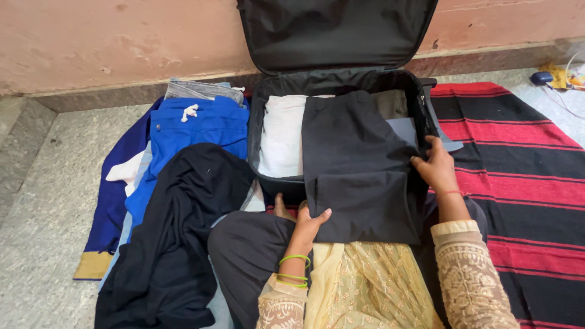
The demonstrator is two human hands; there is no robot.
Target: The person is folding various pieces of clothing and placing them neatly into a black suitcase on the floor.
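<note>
An open black suitcase (262,116) lies on the floor in front of me, its lid leaning against the wall. Dark grey folded trousers (356,164) lie across it and hang over its near edge. My left hand (309,224) grips the lower left corner of the trousers. My right hand (436,166) holds their right edge by the suitcase wall. A white folded garment (281,134) lies in the left half of the suitcase, beside the trousers.
A pile of clothes lies left of the suitcase: a black garment (177,231), a bright blue one (195,128), a navy one (116,189) and grey denim (201,90). A red and black striped rug (524,164) covers the floor at right. Small items and a cable (557,79) sit at far right.
</note>
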